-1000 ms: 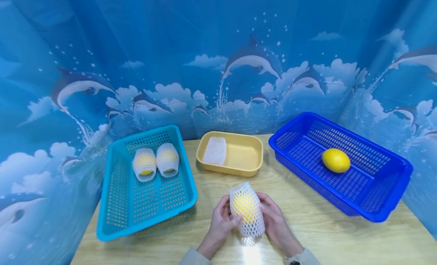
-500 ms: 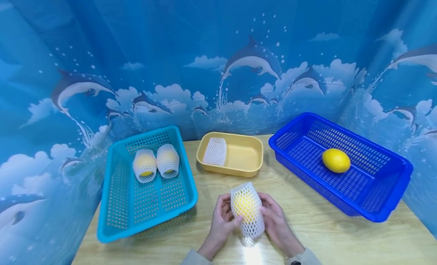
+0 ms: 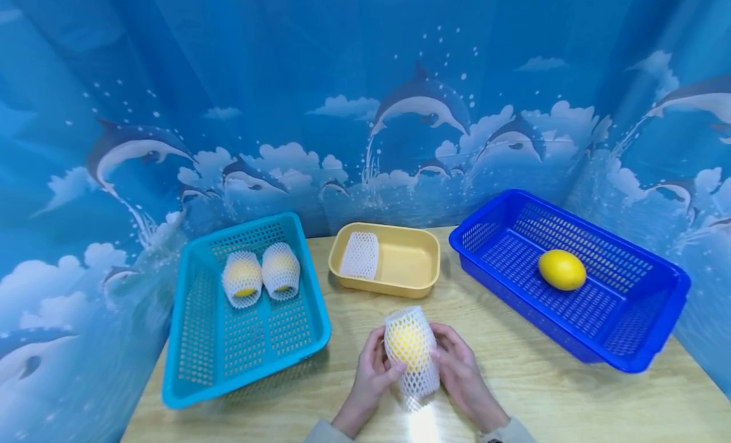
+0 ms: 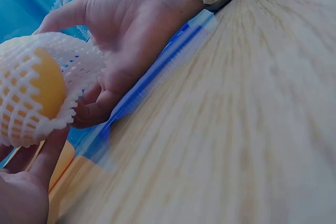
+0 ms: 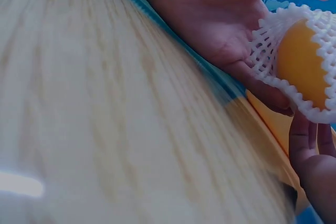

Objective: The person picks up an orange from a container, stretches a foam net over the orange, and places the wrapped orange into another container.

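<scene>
A yellow lemon-like fruit (image 3: 408, 346) inside a white foam net sleeve (image 3: 419, 378) is held between two hands above the table's front part. The left hand (image 3: 368, 379) grips it from the left, thumb on the net's front. From the right, the right hand (image 3: 464, 379) holds the net with thumb and fingers. In the left wrist view the net (image 4: 21, 90) covers much of the fruit (image 4: 51, 85), whose bare end shows at the sleeve's opening. The right wrist view shows the fruit (image 5: 300, 66) likewise, with fingers beneath the net.
A teal basket (image 3: 245, 379) at the left holds two netted fruits (image 3: 242, 278). The yellow tray (image 3: 408, 259) behind the hands contains a flat white net (image 3: 360, 256). At the right, a blue basket (image 3: 537, 310) holds one bare yellow fruit (image 3: 562, 270). A dolphin-print curtain hangs behind.
The sleeved fruit has turned slightly between the hands, and the net's lower end has shifted a little to the left. Both hands keep their hold; the baskets and tray are unchanged.
</scene>
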Action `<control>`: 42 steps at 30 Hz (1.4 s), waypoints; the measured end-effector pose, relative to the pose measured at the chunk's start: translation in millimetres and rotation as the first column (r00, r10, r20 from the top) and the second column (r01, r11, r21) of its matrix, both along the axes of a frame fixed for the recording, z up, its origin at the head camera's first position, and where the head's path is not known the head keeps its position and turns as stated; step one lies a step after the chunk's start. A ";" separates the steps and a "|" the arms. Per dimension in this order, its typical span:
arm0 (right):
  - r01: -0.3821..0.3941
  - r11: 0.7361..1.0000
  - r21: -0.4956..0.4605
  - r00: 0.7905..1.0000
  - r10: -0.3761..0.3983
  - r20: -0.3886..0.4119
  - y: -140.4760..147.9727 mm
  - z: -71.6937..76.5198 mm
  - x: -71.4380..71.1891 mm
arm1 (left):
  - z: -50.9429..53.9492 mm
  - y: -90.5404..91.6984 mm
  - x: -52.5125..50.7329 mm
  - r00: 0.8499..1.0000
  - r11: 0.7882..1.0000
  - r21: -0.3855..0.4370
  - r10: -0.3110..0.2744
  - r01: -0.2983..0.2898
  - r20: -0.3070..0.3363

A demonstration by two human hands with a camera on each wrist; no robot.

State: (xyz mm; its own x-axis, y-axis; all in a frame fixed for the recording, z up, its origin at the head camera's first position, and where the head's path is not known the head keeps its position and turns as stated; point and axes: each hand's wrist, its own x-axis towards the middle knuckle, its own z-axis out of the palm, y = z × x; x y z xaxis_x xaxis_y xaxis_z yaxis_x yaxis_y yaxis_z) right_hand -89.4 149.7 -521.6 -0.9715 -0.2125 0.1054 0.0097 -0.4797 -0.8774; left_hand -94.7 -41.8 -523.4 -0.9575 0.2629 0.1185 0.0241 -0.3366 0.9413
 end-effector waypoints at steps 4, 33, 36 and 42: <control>0.010 1.000 0.021 1.000 -0.010 0.003 -2.5 1.0 0.6 | 1.0 1.2 -0.6 1.000 0.999 -0.032 0.014 -0.013 0.010; 0.212 0.859 0.466 0.962 -0.099 -0.255 -37.4 65.8 -19.2 | 114.1 -52.7 24.0 0.934 0.983 0.172 -0.120 0.064 0.336; 0.257 0.804 0.535 0.944 -0.091 -0.316 -47.0 74.9 -23.4 | 123.1 -60.5 26.7 0.922 0.977 0.206 -0.125 0.050 0.367; 0.351 0.685 0.638 0.873 0.005 -0.487 -66.2 91.1 -35.9 | 138.4 -84.2 29.2 0.926 0.980 0.194 -0.108 0.039 0.362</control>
State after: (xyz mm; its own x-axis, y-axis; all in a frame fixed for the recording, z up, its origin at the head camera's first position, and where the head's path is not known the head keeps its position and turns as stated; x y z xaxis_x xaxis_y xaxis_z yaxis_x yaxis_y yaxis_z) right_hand -125.4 83.5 -430.5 -0.8876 -0.2276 0.4004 -0.4559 0.3105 -0.8341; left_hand -65.5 -125.9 -385.0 -0.9209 0.3419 -0.1872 -0.3444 -0.4887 0.8016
